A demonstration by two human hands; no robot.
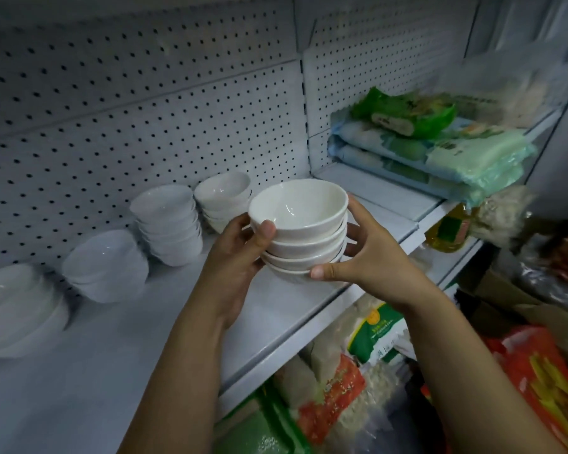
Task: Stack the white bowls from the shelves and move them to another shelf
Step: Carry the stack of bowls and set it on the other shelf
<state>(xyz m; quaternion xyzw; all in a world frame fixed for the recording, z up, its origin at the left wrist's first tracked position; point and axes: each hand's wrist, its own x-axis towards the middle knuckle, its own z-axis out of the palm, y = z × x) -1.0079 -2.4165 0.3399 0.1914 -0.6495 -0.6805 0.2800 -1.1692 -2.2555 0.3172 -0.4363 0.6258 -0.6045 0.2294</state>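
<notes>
A stack of white bowls is gripped between left hand and right hand above the shelf; carrying seems underway, and level transport is called for.

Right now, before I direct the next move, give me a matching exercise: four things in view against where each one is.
1. held bowl stack
2. green packet
3. yellow bottle
4. red bag

a. bottom right corner of the view
b. on top of the pale bags
c. between left hand and right hand
d. just below the right shelf

Pairs: 1-c, 2-b, 3-d, 4-a
</notes>
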